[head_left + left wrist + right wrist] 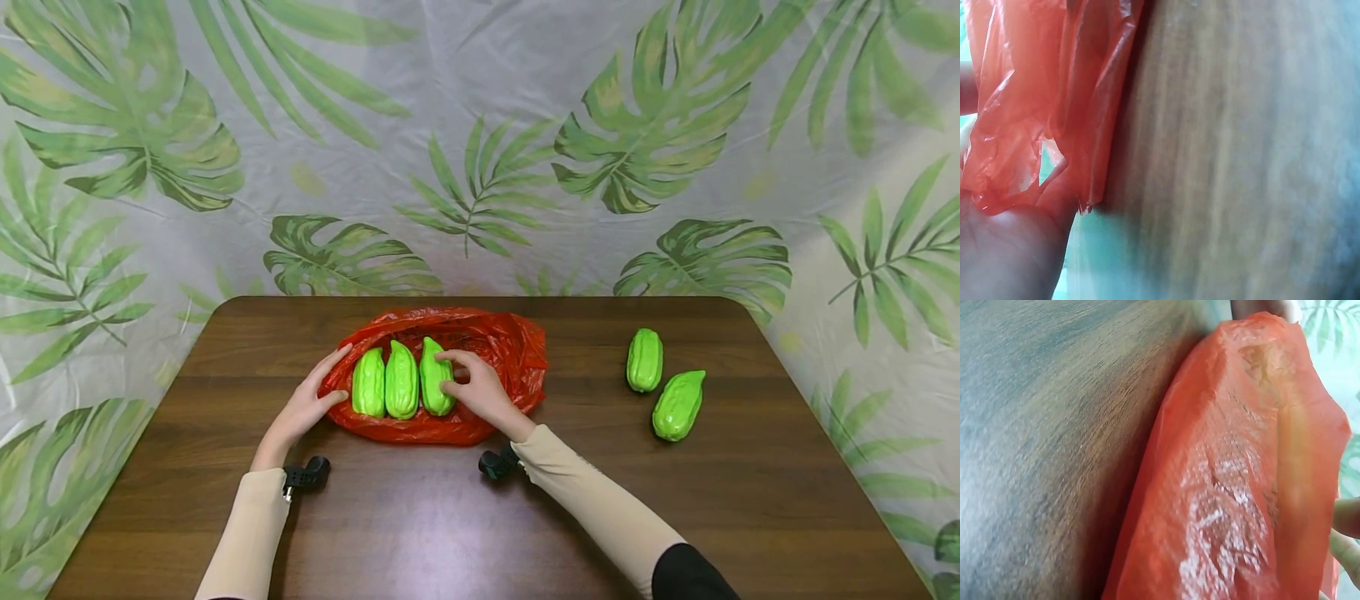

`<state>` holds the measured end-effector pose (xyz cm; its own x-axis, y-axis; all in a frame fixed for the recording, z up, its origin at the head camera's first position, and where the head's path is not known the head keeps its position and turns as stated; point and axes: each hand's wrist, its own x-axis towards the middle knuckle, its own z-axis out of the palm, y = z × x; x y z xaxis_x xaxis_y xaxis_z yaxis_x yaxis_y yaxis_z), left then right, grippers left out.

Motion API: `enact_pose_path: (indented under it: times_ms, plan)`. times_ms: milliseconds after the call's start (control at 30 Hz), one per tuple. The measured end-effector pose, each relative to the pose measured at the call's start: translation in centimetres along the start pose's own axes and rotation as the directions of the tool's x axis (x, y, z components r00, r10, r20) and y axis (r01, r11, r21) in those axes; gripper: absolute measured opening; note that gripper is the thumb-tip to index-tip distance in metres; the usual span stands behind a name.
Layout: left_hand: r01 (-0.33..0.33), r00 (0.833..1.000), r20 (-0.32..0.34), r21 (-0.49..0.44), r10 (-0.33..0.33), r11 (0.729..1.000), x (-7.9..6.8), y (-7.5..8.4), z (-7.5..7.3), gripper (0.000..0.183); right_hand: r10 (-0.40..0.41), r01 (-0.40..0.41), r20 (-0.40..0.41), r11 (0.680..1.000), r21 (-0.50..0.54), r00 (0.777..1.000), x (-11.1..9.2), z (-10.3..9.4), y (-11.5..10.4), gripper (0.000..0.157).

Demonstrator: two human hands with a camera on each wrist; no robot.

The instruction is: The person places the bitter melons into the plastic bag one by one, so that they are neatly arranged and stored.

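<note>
A red plastic bag (517, 350) lies with its mouth spread wide, and three bright green, ridged bitter melons stand side by side in it. My left hand (303, 404) holds the bag's left rim, thumb and fingers apart; the left wrist view shows the red film (1054, 81) draped around the thumb. My right hand (487, 392) pinches the rightmost melon (433, 383) between thumb and fingers. To its left are the middle melon (402, 382) and the left melon (368, 383), close together. In the right wrist view the bag's wall (1210, 487) hides most of the right hand.
Two more green bitter melons, one upright (645, 360) and one slanted (678, 406), lie on the wooden table (420, 517) to the right of the bag. A leaf-patterned cloth (495, 150) hangs behind the table's far edge.
</note>
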<state>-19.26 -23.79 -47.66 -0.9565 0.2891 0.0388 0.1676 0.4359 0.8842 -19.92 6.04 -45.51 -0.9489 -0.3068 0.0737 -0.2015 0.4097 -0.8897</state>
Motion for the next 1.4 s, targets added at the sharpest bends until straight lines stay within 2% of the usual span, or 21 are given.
enact_pose_path:
  times_ms: [367,767,867,933,1033,1100,1167,1333,1400]
  plan:
    - [0.0,1.0,0.002,-0.012,0.0,1.0,-0.1,-0.1,0.0,0.067,-0.028,0.028,-0.009,0.999,0.041,1.0,-0.6,-1.5,-0.1,0.041]
    - [0.002,1.0,0.006,-0.023,-0.002,1.0,-0.1,0.0,0.0,0.067,0.006,-0.007,0.007,0.996,0.089,1.0,-1.5,-4.0,-0.2,0.044]
    - [0.007,1.0,0.011,-0.032,-0.006,0.999,-0.5,1.6,0.0,0.065,0.011,-0.013,0.015,0.994,0.11,1.0,-2.3,-5.0,-1.6,0.043]
    - [0.007,1.0,0.011,-0.031,-0.007,1.0,-0.6,2.1,0.0,0.065,0.007,-0.009,0.015,0.993,0.121,1.0,-2.9,-5.8,-2.8,0.043]
    - [0.003,1.0,0.009,-0.028,-0.003,1.0,-0.5,1.7,0.0,0.065,-0.003,0.003,0.006,0.99,0.141,1.0,-3.7,-6.7,-4.0,0.041]
    - [0.0,1.0,0.005,-0.026,0.0,1.0,-0.2,0.6,0.0,0.066,-0.007,0.007,0.002,0.988,0.153,1.0,-3.8,-7.2,-3.7,0.041]
    - [-0.003,1.0,0.003,-0.034,0.003,0.999,-0.1,0.1,0.0,0.067,-0.006,0.005,0.0,0.985,0.173,1.0,-3.6,-7.6,-2.6,0.042]
    - [-0.006,1.0,0.002,-0.059,0.006,0.998,-0.2,0.0,0.0,0.068,-0.002,0.005,-0.017,0.974,0.226,1.0,-3.1,-8.5,0.2,0.042]
    - [-0.006,1.0,0.001,-0.064,0.006,0.998,-0.2,0.0,0.0,0.068,0.004,0.004,-0.03,0.972,0.234,1.0,-3.2,-9.1,0.7,0.041]
